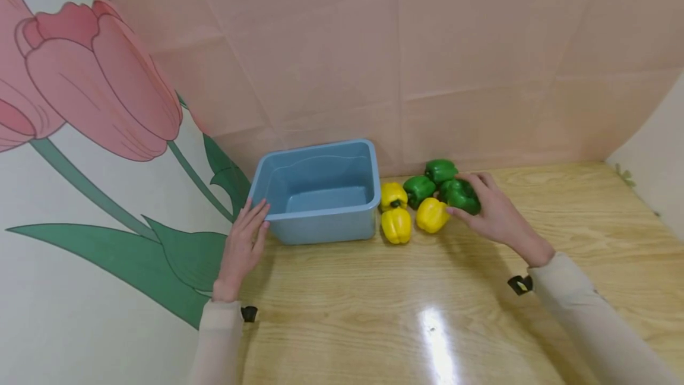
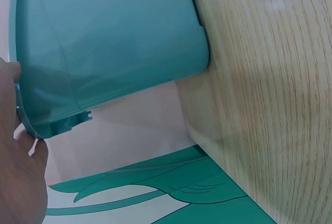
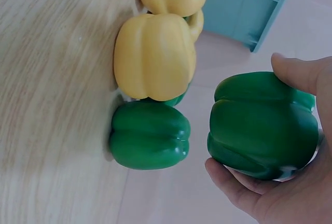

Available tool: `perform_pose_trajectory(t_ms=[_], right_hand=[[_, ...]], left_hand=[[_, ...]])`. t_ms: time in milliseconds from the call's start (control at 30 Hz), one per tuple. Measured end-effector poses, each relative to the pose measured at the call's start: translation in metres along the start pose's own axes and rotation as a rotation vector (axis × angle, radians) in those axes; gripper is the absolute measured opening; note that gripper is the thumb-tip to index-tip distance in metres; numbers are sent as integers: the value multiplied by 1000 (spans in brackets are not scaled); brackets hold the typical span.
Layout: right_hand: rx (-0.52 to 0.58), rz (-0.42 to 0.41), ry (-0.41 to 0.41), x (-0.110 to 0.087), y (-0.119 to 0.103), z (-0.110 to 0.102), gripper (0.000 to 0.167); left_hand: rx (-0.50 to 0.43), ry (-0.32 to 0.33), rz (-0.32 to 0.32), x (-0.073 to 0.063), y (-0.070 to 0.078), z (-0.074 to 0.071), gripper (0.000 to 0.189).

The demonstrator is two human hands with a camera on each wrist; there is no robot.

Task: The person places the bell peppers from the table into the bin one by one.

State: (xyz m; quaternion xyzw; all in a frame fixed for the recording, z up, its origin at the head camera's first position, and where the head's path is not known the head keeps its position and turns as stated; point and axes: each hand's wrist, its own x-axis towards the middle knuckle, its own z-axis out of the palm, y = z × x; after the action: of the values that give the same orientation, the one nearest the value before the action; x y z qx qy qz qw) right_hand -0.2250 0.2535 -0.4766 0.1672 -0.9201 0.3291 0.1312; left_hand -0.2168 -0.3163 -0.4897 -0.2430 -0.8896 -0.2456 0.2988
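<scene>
My right hand point(image 1: 497, 212) holds a green bell pepper point(image 3: 264, 125), the thumb on one side and fingers on the other. In the right wrist view that pepper is raised above the tabletop. Beside it in the head view are two more green bell peppers point(image 1: 440, 171) and three yellow bell peppers point(image 1: 432, 215), bunched to the right of a blue plastic bin point(image 1: 320, 227). My left hand point(image 1: 243, 248) grips the bin at its near left corner. In the left wrist view its fingers point(image 2: 37, 154) bend round the rim's corner. The bin's visible floor is bare.
The bin and peppers stand on a wood-grain table point(image 1: 342, 302), close to a pinkish-brown sheet point(image 1: 331, 64) at the back. To the left rises a wall point(image 1: 59, 278) painted with tulips. A white wall point(image 1: 659, 135) borders the right side.
</scene>
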Motion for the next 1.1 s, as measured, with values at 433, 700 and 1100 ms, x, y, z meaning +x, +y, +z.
perform_pose_trajectory(t_ms=[433,700,1100], right_hand=[[-2,-45,15,5,-13,-6,75],[14,-22,2,9,-20,-9,75],[29,-51,9,14,-28,-12,74]], left_hand=[[3,-2,0,0,0,0,47],[-2,9,14,-1,-1,0,49],[-8,6,5,1,1,-1,43]])
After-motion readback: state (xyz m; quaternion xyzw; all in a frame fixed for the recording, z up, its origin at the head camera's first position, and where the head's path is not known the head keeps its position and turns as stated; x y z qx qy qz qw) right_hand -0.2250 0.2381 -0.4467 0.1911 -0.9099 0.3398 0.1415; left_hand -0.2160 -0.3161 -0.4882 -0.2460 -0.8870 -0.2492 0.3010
